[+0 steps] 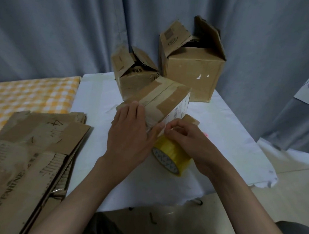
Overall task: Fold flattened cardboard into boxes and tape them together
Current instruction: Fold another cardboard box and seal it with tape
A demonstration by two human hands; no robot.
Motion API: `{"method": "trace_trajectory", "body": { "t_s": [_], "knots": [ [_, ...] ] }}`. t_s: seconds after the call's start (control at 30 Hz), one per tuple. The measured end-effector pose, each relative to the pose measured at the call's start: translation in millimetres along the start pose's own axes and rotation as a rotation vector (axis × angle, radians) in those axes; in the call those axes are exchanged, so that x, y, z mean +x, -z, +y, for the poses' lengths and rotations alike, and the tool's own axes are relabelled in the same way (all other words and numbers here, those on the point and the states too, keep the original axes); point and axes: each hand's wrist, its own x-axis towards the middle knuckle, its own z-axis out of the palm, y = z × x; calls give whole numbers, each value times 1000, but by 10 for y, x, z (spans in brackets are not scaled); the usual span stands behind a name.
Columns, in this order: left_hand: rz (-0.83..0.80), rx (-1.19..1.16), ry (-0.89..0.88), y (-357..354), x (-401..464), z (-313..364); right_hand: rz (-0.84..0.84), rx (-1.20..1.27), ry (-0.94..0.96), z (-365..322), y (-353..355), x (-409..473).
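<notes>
Cardboard box [162, 100] lies tipped on the counter [223, 134], taped seam upward; left hand [130, 131] presses flat, fingers straight, steadying it; right hand [183, 136] pinches the tape end above the yellow tape roll [171, 155], probably to tear it.

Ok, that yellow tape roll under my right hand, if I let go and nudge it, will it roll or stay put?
The yellow tape roll leans on its edge, round face showing, so it would probably roll or flop flat if freed. It looks like a stiff cardboard-cored ring, likely firm to hold. Tape seems to run from it to the box, which may tether it; the right hand pinches there.
</notes>
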Motion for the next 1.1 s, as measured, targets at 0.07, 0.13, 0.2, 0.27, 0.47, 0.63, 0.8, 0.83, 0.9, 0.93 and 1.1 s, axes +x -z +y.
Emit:
{"method": "trace_trajectory", "body": {
  "t_s": [0.07,0.13,0.2,0.27,0.47,0.63,0.8,0.83,0.9,0.93,1.1],
  "knots": [
    [-4,17,4,-10,2,10,-5,-19,4,3,6,-12],
    [0,23,10,-16,-5,11,-10,-30,2,14,22,-20],
    [9,30,7,-22,-6,7,-11,-35,-9,23,74,-41],
    [16,39,1,-30,-1,17,2,-9,-24,55,171,-81],
    [-57,24,-29,-29,-3,-24,53,122,83,77,310,-238],
    [15,-223,6,270,148,-7,82,184,199,-1,298,-281],
    [-21,-190,-238,417,221,328,78,191,284,-33,294,-285],
    [-39,-211,-246,413,235,367,83,186,301,-31,298,-285],
    [-21,-336,-223,394,264,396,87,189,335,-5,309,-275],
    [3,-408,-205,384,274,401,79,192,348,13,316,-268],
    [-7,-465,-123,295,291,460,131,80,325,102,287,-232]
  ]
}}
